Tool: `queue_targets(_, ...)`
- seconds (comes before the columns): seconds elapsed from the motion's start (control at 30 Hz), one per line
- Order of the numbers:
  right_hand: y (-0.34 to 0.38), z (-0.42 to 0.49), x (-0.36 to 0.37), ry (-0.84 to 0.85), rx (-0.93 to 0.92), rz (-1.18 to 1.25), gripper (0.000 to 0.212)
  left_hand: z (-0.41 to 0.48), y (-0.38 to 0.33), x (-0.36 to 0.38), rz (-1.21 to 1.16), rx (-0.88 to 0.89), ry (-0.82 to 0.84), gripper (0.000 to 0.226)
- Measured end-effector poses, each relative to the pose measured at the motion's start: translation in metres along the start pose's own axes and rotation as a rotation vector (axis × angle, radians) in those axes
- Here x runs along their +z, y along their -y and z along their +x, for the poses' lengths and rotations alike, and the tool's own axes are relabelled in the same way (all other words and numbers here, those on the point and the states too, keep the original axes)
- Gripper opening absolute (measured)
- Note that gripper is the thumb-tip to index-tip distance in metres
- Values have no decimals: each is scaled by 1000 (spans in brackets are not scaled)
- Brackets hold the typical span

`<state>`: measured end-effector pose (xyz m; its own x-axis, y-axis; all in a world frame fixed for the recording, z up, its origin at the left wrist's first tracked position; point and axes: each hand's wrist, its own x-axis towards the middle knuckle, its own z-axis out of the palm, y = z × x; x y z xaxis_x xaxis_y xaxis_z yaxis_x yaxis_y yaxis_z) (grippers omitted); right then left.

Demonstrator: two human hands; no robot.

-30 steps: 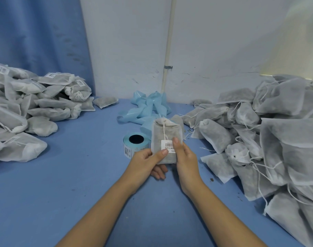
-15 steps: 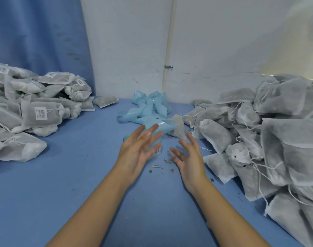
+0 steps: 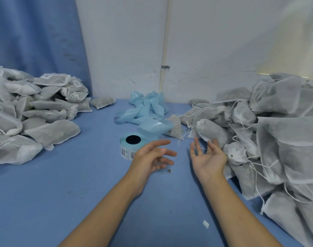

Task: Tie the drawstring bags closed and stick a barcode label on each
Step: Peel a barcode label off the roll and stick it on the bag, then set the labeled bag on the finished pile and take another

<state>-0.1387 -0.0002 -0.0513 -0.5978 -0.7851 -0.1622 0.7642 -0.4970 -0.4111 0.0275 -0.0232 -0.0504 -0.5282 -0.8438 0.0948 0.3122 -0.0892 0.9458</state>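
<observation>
Both of my hands hover empty over the blue table [image 3: 80,184]. My left hand [image 3: 151,157] has its fingers spread and relaxed, just in front of the roll of barcode labels [image 3: 130,146]. My right hand [image 3: 208,157] is palm up with loose fingers, close to the pile of unlabelled white drawstring bags [image 3: 269,139] on the right; its fingertips are near one upright bag [image 3: 212,131]. A pile of tied, labelled bags [image 3: 32,111] lies on the left.
A heap of pale blue label backing strip [image 3: 146,111] lies behind the roll by the wall. A white pipe [image 3: 163,59] runs up the wall. Small dried crumbs [image 3: 169,170] and a white scrap [image 3: 205,224] lie on the table.
A second ago both hands held a labelled bag; it has gone onto the left pile. The hands are empty now, and the right hand has moved right toward the unlabelled bags.
</observation>
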Motion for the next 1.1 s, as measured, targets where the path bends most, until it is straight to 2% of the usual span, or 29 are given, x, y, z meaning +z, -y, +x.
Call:
queue_targets(0.2,-3,-1,-3,-35,-8,-56,33,-1,2,-1,52,-14,-15,25)
queue_targets(0.33,-3,-1,-4,33,58,-104,31,0,4,-2,58,-14,-63,24)
queue_targets(0.5,-1,-3,-4,134,132,-101,28,2,3,0,-51,-13,-108,20)
queue_targets(0.6,-4,-3,-4,167,145,-138,37,4,2,4,-133,-8,-153,21)
queue_targets(0.67,-7,-4,-4,155,92,-231,39,5,0,5,-152,-14,-170,26)
queue_targets(0.77,-10,-3,-5,125,-99,-475,29,5,-2,6,-137,-43,-171,33)
queue_targets(0.9,-14,-1,-9,101,-303,-745,33,2,2,8,31,-112,-137,30)
queue_targets(1.1,-23,-2,-11,111,-340,-981,32,1,8,16,139,-238,-38,18)
